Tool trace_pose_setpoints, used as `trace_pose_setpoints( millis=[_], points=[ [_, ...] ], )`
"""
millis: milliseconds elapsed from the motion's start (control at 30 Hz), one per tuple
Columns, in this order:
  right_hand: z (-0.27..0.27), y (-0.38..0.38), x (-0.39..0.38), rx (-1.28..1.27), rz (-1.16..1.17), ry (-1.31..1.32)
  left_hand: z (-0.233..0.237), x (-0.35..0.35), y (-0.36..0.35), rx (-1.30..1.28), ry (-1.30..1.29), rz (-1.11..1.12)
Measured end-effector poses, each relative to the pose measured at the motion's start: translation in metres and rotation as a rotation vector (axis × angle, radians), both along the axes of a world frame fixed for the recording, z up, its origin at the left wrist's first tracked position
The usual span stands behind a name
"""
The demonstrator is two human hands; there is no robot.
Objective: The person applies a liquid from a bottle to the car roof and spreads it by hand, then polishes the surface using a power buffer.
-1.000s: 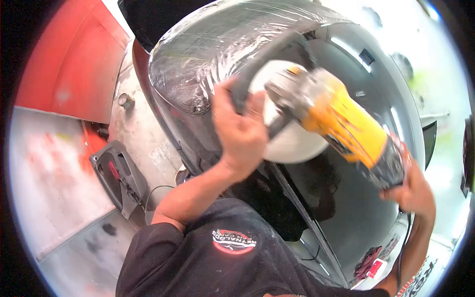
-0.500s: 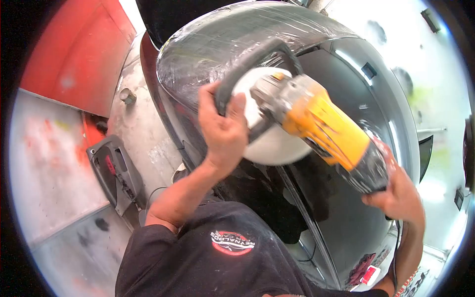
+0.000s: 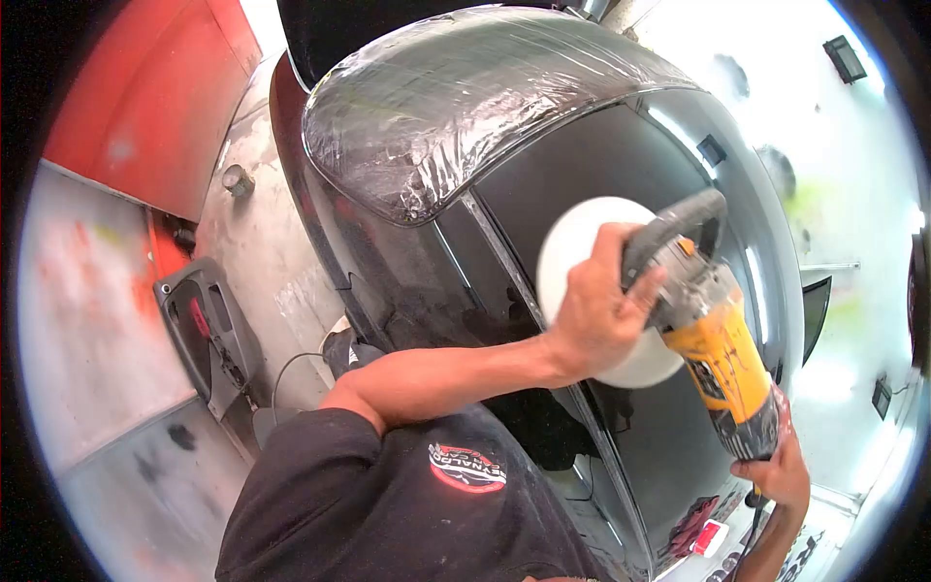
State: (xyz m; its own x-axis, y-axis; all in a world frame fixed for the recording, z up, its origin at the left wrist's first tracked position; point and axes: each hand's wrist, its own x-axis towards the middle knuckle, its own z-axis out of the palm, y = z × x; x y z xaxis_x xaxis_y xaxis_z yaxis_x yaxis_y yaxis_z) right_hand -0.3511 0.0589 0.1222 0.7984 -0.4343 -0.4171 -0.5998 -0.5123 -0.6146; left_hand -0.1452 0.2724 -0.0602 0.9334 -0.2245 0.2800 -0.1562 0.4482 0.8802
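Observation:
My left hand (image 3: 603, 308) is closed round the black front handle (image 3: 669, 228) of a yellow and black polisher (image 3: 722, 354). Around the rear grip of the same tool, my right hand (image 3: 781, 466) is wrapped. The polisher's round white pad (image 3: 592, 242) lies over the glossy black car roof (image 3: 572, 160), close to a trim strip (image 3: 611, 446); whether it touches the surface is hard to tell. Clear plastic film covers the car's rear window (image 3: 456, 97).
A grey door panel (image 3: 208, 335) leans at the left wall. On the floor stands a small can (image 3: 238, 180). A red and white item (image 3: 710, 537) sits at the lower right beside a dark red cloth (image 3: 690, 524). A cord hangs below the polisher.
Both hands have swung the polisher right and down, away from the film-covered window. My left arm now stretches across my chest. The tool points more steeply downward.

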Motion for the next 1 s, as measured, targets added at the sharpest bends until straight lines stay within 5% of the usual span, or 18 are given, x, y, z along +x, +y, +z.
trace_pose_setpoints(
  millis=[33,167,367,600,833,1000],
  points=[
    [0.005,0.001,-0.006,0.012,-0.052,0.014,0.005,-0.002,-0.006,-0.019,0.077,-0.108],
    [0.013,0.009,0.002,-0.029,-0.085,0.048,0.001,0.004,-0.005,0.012,-0.042,0.034],
    [-0.007,0.025,0.087,-0.206,0.342,0.07,-0.028,0.038,0.061,0.177,-0.073,0.405],
    [-0.015,0.05,0.16,-0.292,0.634,0.023,-0.047,0.083,0.089,0.128,-0.017,0.449],
    [-0.008,0.016,0.184,-0.113,0.344,-0.039,-0.046,0.154,0.011,0.09,-0.162,0.511],
    [-0.013,-0.027,0.21,-0.257,0.213,-0.11,-0.04,0.234,-0.077,0.088,-0.228,0.512]
  ],
)
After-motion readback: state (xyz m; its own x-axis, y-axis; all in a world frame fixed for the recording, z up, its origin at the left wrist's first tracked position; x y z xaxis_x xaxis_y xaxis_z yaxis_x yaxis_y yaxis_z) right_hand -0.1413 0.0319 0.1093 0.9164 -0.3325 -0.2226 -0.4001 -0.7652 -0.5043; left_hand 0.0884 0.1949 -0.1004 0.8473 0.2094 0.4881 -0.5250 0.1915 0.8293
